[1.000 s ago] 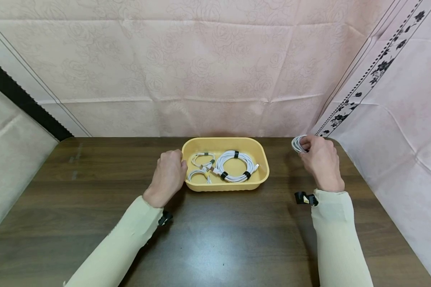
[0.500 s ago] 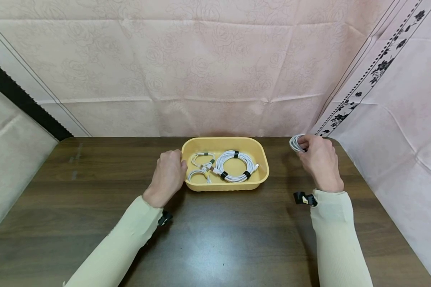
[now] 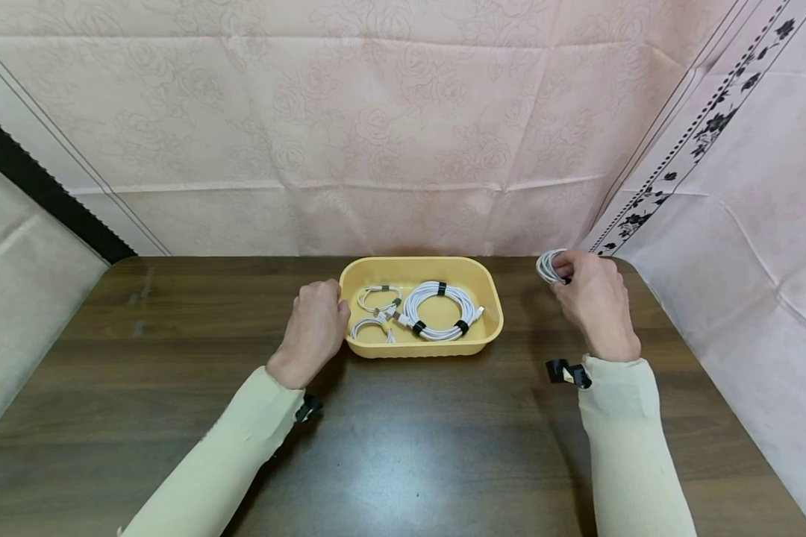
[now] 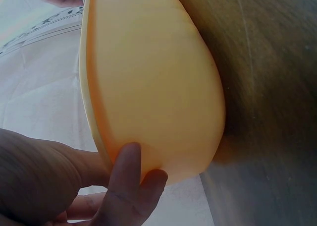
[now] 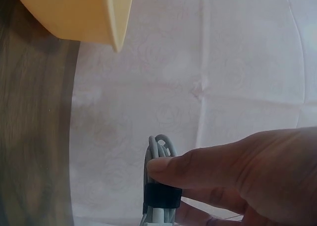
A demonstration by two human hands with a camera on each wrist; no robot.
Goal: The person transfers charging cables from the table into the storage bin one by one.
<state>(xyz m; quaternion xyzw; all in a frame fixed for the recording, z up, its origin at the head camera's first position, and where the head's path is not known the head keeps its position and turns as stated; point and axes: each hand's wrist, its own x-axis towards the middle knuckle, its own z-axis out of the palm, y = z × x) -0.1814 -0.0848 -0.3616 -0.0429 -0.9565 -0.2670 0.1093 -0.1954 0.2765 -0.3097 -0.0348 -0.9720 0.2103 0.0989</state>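
A yellow plastic basket [image 3: 422, 350] stands on the table. My left hand [image 3: 314, 328] holds it by its left end; in the left wrist view the thumb passes over the rim and fingertips [image 4: 128, 159] press the outer wall. To the right of the basket and apart from it, my right hand [image 3: 598, 302] pinches a coiled white cable [image 3: 546, 267] between thumb and fingers. In the right wrist view a black strap [image 5: 162, 195] binds that coil. Inside the basket lie a large white cable coil [image 3: 411, 300] with black straps and two smaller coils, one above the other, at its left.
The dark wooden table [image 3: 403, 447] ends at the back against a pale floral cloth [image 3: 376, 149]. More cloth hangs at the left and right sides. Black cameras [image 3: 567, 373] are strapped to both wrists.
My right hand has moved slightly left with the coiled cable. The left hand, the basket and the coils in it have stayed put.
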